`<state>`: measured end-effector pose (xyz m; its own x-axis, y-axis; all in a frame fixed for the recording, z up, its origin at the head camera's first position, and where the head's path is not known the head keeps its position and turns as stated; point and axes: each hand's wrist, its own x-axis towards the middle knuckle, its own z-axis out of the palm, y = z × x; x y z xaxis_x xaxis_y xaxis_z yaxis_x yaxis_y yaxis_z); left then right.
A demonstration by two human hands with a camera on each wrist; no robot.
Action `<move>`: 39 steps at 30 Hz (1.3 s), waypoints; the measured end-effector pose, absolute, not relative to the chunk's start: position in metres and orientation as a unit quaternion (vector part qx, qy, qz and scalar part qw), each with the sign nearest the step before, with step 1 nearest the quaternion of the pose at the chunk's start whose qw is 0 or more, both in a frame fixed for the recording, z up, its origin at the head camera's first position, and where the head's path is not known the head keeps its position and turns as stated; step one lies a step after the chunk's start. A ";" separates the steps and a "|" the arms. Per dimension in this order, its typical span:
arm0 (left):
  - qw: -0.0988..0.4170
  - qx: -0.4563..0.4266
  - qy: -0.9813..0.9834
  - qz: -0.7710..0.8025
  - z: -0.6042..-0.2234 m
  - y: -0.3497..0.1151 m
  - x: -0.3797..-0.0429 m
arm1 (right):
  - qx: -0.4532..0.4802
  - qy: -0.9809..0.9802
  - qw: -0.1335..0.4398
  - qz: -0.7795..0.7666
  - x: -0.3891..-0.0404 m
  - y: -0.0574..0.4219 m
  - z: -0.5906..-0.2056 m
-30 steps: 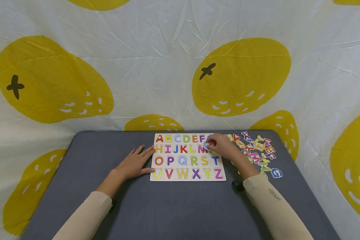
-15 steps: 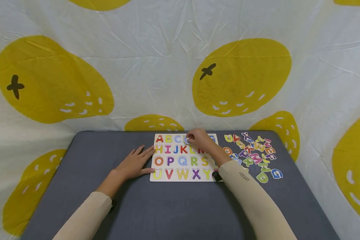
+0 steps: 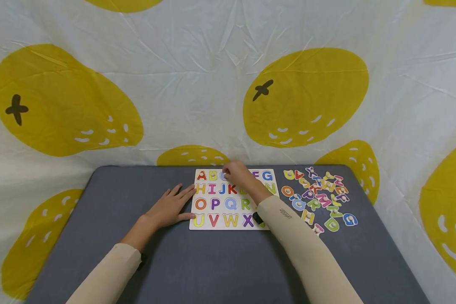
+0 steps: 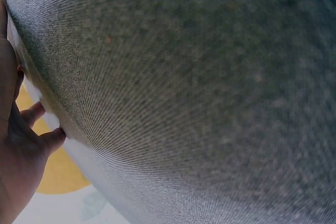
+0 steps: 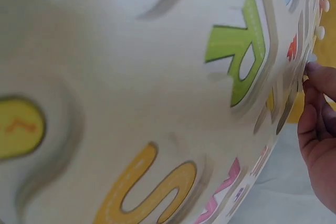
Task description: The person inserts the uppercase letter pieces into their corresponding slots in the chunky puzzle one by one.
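While the left hand (image 3: 169, 207) lies with fingers spread against the alphabet board's (image 3: 222, 212) left edge, the head view shows the right hand (image 3: 240, 174) pinching a blue letter piece (image 3: 223, 175) at the C place, top row; loose letters (image 3: 323, 200) lie on the surface (image 3: 209, 270) rightward. From the left wrist, the left hand's fingers reach outward. From the right wrist, thumb and fingertips meet at a white knob (image 5: 313, 57), beyond the printed green R (image 5: 228, 43).

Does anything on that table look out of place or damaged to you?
Nothing looks visibly damaged. The one untidy spot is the loose letters, jumbled at odd angles and partly overlapping to the right of the alphabet board, which lies straight.
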<state>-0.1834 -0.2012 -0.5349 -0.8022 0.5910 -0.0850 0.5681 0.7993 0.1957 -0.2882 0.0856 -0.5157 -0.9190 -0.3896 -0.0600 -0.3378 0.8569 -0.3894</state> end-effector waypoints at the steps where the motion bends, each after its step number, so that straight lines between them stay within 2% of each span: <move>1: 0.071 0.306 0.946 0.080 -0.535 -0.202 -0.184 | -0.190 0.961 0.071 -0.188 -0.288 0.084 -0.515; 20: 0.067 0.305 0.947 0.077 -0.531 -0.203 -0.183 | -0.161 0.955 0.091 -0.233 -0.273 0.090 -0.504; 25: 0.072 0.303 0.947 0.080 -0.530 -0.202 -0.184 | -0.210 0.946 0.063 -0.238 -0.266 0.115 -0.497; 29: 0.074 0.306 0.946 0.078 -0.531 -0.200 -0.185 | -0.238 0.939 0.064 -0.241 -0.257 0.144 -0.489; 39: 0.081 0.307 0.945 0.079 -0.532 -0.200 -0.185 | -0.210 0.945 0.024 -0.249 -0.223 0.226 -0.478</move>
<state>-0.1849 -0.2004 -0.5324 -0.7988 0.5925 -0.1044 0.5668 0.7993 0.1996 -0.2229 0.2258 -0.4782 -0.9108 -0.4086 0.0592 -0.3847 0.7878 -0.4810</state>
